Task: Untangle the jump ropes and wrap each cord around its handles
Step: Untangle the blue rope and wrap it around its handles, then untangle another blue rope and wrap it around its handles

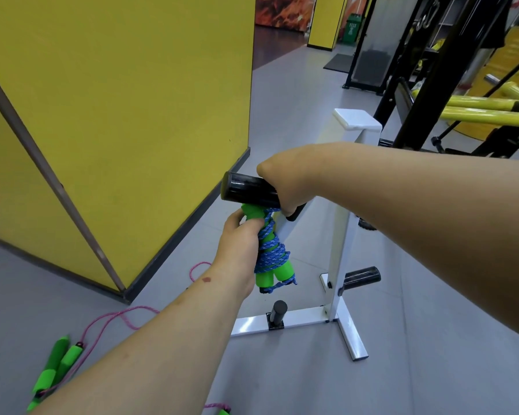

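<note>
- We are standing at the white rack (339, 235), using it as the place to park a finished rope; its black peg (249, 190) is sticking out toward the yellow wall (117, 100).
- Our right hand (285, 187) is draped over that peg, seemingly steadying or looping something there; its fingers are hidden, so we cannot tell whether they are gripping.
- Our left hand (240, 244) is clamping the blue rope (271, 253) just under the peg, holding the bundle upright so the coils are not slipping.
- That rope is looking done: blue cord winding snugly round two green handles.
- The pink rope (108, 322) is lying loose on the floor left of the rack, its green handles (54, 369) unwrapped.
</note>
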`<action>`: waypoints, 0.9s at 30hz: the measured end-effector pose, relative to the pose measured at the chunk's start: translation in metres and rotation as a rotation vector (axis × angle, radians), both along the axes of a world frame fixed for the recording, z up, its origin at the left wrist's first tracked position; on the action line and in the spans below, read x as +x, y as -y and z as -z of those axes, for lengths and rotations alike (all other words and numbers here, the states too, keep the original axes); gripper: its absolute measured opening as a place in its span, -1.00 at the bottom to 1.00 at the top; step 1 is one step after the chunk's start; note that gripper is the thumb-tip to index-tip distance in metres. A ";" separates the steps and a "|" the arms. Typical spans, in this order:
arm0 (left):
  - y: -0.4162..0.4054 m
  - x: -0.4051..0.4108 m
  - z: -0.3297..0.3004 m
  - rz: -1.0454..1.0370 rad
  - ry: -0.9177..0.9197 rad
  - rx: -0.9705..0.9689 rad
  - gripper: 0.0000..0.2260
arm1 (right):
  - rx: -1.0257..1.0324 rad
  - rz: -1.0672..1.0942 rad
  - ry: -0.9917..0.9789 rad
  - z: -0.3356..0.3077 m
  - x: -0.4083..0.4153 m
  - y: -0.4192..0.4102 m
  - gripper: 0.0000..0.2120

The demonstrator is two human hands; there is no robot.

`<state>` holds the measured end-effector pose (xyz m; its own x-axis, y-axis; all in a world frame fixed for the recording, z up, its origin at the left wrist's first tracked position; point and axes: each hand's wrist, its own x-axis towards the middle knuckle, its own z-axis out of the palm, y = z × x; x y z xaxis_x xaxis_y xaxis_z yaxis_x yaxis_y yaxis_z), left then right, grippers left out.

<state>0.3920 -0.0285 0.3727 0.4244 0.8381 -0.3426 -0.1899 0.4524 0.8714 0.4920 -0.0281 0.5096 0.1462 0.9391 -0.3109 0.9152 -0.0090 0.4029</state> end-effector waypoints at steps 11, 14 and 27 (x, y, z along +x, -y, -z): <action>0.003 -0.027 -0.015 0.000 -0.136 0.158 -0.44 | 0.132 0.015 -0.214 0.006 -0.005 0.011 -0.69; -0.002 -0.040 -0.016 -0.011 -0.237 0.314 -0.37 | 0.238 -0.016 -0.300 0.020 -0.013 0.014 -0.65; -0.021 -0.165 -0.029 -0.044 -1.156 1.028 -0.18 | 0.576 -0.301 -0.293 0.071 -0.110 0.016 -0.20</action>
